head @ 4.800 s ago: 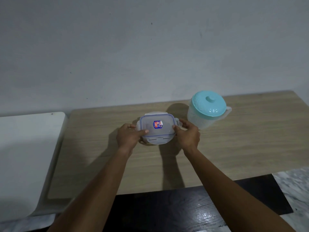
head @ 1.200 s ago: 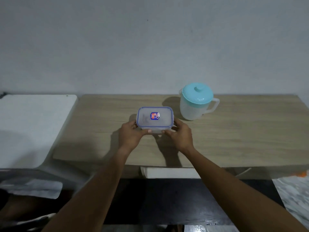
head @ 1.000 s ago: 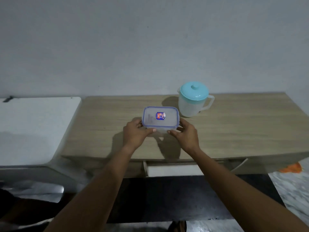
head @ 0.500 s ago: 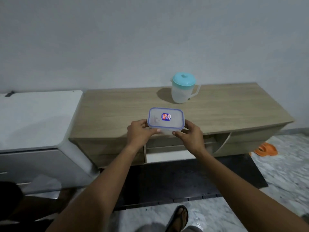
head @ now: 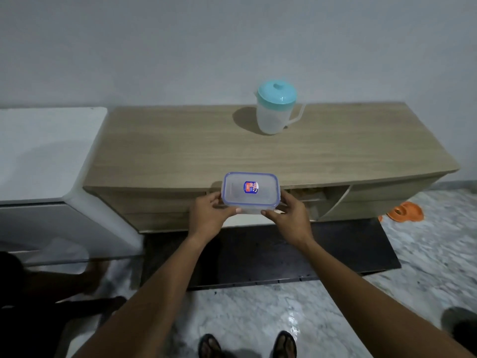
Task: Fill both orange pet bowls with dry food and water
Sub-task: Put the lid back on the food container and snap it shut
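The wooden worktop [head: 180, 151] carries a translucent jug [head: 276, 109] with a teal lid near its back edge; how full it is cannot be told. Both arms reach forward. The lidded clear container [head: 251, 192] is held in the air before the worktop's front edge. The left hand [head: 206, 215] and right hand [head: 289, 218] each close their grip on one end, thumbs on the near rim. Its contents cannot be made out. An orange pet bowl [head: 406, 211] lies on the floor at right.

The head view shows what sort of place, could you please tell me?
Probably a home: a low wooden cabinet against a plain wall, a marble-patterned floor, and orange pet bowls on that floor.
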### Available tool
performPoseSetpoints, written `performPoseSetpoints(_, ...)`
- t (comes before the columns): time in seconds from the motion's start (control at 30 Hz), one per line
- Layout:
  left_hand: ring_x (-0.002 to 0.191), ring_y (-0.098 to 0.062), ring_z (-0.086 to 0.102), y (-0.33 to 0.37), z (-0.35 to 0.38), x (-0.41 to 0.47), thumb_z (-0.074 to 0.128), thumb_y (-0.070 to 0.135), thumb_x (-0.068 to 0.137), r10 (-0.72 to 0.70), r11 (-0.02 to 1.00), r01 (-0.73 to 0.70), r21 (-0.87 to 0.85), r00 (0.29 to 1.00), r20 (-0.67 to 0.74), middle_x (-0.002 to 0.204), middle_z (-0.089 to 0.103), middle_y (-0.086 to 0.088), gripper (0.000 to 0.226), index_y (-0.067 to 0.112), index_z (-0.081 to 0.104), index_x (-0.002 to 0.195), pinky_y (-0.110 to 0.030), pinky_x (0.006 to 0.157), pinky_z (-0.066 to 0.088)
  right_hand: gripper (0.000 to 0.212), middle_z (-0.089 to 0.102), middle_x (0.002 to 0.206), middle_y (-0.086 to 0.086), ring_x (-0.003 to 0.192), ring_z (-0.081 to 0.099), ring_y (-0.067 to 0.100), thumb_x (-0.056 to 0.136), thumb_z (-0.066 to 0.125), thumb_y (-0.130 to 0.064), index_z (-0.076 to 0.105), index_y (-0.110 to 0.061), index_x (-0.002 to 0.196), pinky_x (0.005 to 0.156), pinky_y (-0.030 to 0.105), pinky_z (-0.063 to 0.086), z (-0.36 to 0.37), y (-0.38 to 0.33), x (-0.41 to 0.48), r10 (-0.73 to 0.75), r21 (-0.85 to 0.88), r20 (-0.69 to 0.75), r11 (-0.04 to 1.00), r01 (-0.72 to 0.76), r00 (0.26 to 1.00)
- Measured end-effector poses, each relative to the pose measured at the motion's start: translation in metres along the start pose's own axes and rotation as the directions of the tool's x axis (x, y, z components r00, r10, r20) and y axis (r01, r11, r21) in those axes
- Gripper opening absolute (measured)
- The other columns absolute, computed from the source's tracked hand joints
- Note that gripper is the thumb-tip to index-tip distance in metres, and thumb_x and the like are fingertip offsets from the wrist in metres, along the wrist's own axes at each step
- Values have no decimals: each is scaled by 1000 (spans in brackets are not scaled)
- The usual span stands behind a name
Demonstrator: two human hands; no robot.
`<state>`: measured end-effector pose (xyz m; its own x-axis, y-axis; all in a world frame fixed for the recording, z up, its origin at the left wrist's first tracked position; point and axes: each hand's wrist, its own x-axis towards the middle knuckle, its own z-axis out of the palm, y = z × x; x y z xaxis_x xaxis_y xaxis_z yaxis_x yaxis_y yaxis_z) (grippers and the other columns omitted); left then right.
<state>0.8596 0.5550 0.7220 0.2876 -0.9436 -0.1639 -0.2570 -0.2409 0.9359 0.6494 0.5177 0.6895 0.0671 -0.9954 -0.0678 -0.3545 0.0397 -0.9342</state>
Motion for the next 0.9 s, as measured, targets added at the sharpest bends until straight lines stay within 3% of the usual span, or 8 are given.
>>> performPoseSetpoints(0.13, 97, -6, 73, -52, 28, -3, 92, 12, 67, -98, 995, 98, -37, 995, -17, 94, 76, 12, 44, 29, 74, 104, -24, 85, 59, 60, 75, 111, -10, 96, 72, 3, 74, 86, -8, 66, -23, 129, 83, 26, 61, 7, 50, -1, 52, -31, 43, 998, -51, 998)
performPoseSetpoints(0.23, 82, 17, 66, -90, 49, -3, 88, 6, 72, -164, 986, 162, -42, 985, -53, 96, 72, 13, 45, 17, 75, 114, -7, 75, 54, 58, 75, 112, -7, 100, 70, 0, 76, 86, -9, 66, -19, 130, 85, 17, 58, 17, 92, 1, 71, -81, 98, 995, -63, 993)
performPoseSetpoints(0.3, 74, 26, 60, -116, 65, 8, 86, 4, 74, -179, 983, 177, -43, 982, -66, 96, 69, 13, 47, 13, 73, 119, 1, 68, 46, 56, 76, 112, -7, 99, 71, 0, 76, 86, -10, 68, -20, 128, 87, 22, 59, 27, 120, 12, 90, -101, 110, 992, -79, 990)
performPoseSetpoints(0.43, 77, 23, 62, -147, 87, 41, 83, 4, 77, -173, 983, 166, -72, 979, -108, 105, 73, 6, 46, 13, 72, 121, 0, 71, 47, 58, 77, 107, -6, 84, 72, 1, 74, 87, -11, 68, -22, 128, 79, 26, 59, 44, 155, 45, 104, -109, 75, 989, -96, 992)
performPoseSetpoints(0.6, 97, -1, 70, -180, 109, 95, 81, 10, 81, -138, 988, 125, -90, 977, -160, 102, 75, 11, 34, 28, 71, 109, -23, 88, 53, 56, 75, 111, 3, 97, 74, 21, 73, 89, -15, 68, -13, 124, 85, 40, 61, 73, 192, 108, 125, -96, 14, 988, -124, 992)
performPoseSetpoints(0.7, 83, -13, 67, -189, 114, 121, 78, 16, 85, -123, 992, 120, -29, 968, -220, 86, 71, 2, 14, 14, 65, 86, -9, 71, 47, 46, 76, 107, 5, 100, 71, 19, 74, 89, -26, 72, -8, 113, 89, 40, 59, 90, 203, 140, 141, -111, 20, 984, -138, 990)
performPoseSetpoints(0.77, 62, -7, 53, -194, 117, 133, 77, 19, 87, -141, 989, 147, 2, 951, -276, 67, 57, 4, 34, 17, 50, 67, -5, 51, 36, 24, 71, 84, -4, 82, 67, 15, 74, 89, -21, 69, -22, 87, 81, 36, 57, 101, 209, 157, 110, -116, 26, 988, -106, 994)
performPoseSetpoints(0.9, 63, -12, 52, -208, 128, 151, 73, 17, 90, -169, 983, 181, 4, 926, -336, 68, 56, 0, 31, 10, 52, 69, -14, 52, 32, 48, 51, 62, -8, 67, 55, 21, 72, 90, -17, 45, -30, 65, 71, 35, 50, 118, 218, 180, 32, -179, -1, 983, -32, 999)
